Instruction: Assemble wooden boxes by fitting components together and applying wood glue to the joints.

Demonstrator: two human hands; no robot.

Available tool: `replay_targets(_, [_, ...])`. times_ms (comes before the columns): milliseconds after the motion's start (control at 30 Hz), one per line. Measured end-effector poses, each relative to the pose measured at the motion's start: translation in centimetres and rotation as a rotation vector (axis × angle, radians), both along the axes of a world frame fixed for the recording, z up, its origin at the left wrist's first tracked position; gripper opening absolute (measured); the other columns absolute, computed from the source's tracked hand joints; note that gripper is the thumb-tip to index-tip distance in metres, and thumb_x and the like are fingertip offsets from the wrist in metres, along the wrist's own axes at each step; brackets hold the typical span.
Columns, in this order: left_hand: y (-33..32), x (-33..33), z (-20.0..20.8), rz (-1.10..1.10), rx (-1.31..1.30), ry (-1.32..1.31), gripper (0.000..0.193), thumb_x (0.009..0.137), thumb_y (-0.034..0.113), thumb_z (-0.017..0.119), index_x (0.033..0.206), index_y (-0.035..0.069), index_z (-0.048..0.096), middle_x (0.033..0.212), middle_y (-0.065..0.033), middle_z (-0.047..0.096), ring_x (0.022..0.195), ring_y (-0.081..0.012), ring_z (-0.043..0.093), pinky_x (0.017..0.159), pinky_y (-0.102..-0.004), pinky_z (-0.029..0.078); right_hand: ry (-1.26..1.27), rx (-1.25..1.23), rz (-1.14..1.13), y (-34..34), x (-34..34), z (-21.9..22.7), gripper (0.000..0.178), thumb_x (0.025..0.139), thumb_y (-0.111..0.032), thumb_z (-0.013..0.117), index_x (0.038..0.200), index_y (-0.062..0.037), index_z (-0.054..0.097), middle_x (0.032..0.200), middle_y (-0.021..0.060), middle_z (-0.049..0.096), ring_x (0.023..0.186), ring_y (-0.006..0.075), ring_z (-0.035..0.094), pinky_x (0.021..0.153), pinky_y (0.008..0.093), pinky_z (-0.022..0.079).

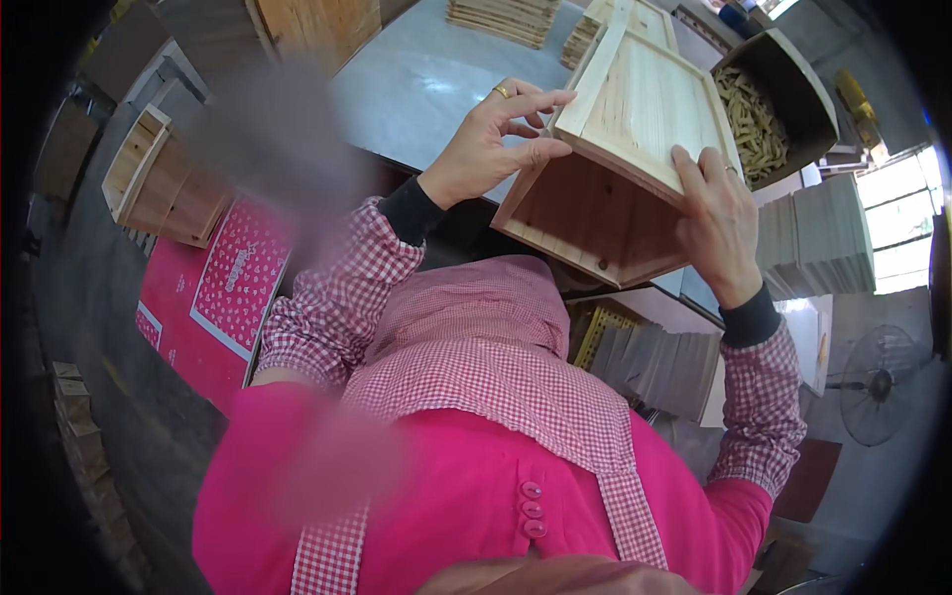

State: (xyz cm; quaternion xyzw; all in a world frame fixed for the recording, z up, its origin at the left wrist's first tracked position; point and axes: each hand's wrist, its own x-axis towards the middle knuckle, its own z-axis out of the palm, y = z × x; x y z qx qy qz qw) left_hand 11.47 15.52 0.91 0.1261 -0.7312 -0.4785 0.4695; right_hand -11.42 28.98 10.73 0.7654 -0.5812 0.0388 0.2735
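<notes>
A light wooden box point(605, 213) with a flat lid panel is held up in front of me, tilted, over the edge of a grey worktable point(416, 89). My left hand point(491, 144), with a ring on one finger, grips the box's left corner and lid edge. My right hand point(716, 223) presses against the box's right side, fingers spread over the lid. My arms wear pink checked sleeves with dark cuffs.
A box of small wooden pieces point(764, 114) stands at the table's right end. Stacks of thin wood panels point(506, 18) lie at the back, more stacked sheets point(818, 238) to the right. Finished wooden boxes point(159, 183) sit left on a pink mat. A floor fan point(878, 382) stands right.
</notes>
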Motion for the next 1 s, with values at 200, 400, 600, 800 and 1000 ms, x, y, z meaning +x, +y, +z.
replay_targets(200, [-0.2, 0.0, -0.3, 0.001, -0.025, -0.001, 0.043, 0.084, 0.008, 0.069, 0.126, 0.011, 0.06, 0.109, -0.001, 0.048, 0.096, -0.0101, 0.049, 0.087, -0.0263, 0.048, -0.014, 0.031, -0.019, -0.2, 0.0, -0.3, 0.045, 0.064, 0.004, 0.058, 0.109, -0.0025, 0.056, 0.087, 0.0116, 0.052, 0.08, 0.0287, 0.057, 0.067, 0.0377, 0.046])
replay_targets(400, [-0.2, -0.1, -0.1, 0.003, 0.006, 0.016, 0.04, 0.085, 0.002, 0.064, 0.124, 0.007, 0.059, 0.129, -0.0055, 0.046, 0.106, -0.0153, 0.051, 0.093, -0.0283, 0.046, -0.081, -0.054, 0.004, -0.5, -0.3, -1.6, 0.037, 0.064, 0.002, 0.059, 0.1, -0.0031, 0.057, 0.085, 0.0107, 0.053, 0.08, 0.0258, 0.057, 0.068, 0.0348, 0.047])
replay_targets(600, [-0.6, -0.1, -0.4, 0.046, -0.209, -0.087, 0.037, 0.089, 0.004, 0.057, 0.126, 0.004, 0.055, 0.142, -0.0145, 0.043, 0.128, -0.0237, 0.043, 0.108, -0.0365, 0.032, -0.198, -0.113, 0.041, 0.9, -1.7, -3.0, 0.042, 0.07, 0.0, 0.064, 0.111, -0.0067, 0.058, 0.089, 0.0102, 0.054, 0.084, 0.0268, 0.056, 0.074, 0.0351, 0.047])
replay_targets(800, [-1.6, 1.2, -1.8, 0.167, -0.145, -0.236, 0.036, 0.091, 0.007, 0.056, 0.127, 0.003, 0.054, 0.142, -0.0162, 0.044, 0.131, -0.0249, 0.041, 0.11, -0.0364, 0.029, -0.889, -0.302, 0.181, 5.3, -6.0, -5.4, 0.04, 0.082, -0.016, 0.068, 0.118, 0.0005, 0.06, 0.112, 0.0163, 0.062, 0.104, 0.0302, 0.06, 0.088, 0.0337, 0.047])
replay_targets(1000, [-0.3, 0.9, -1.3, 0.179, -0.05, -0.232, 0.035, 0.094, 0.01, 0.055, 0.128, 0.004, 0.053, 0.143, -0.0171, 0.043, 0.132, -0.025, 0.04, 0.111, -0.0367, 0.027, -1.182, -0.365, 0.191, 5.4, -7.4, -8.6, 0.035, 0.084, -0.013, 0.067, 0.116, 0.0029, 0.061, 0.119, 0.0179, 0.062, 0.112, 0.0305, 0.059, 0.096, 0.0345, 0.044])
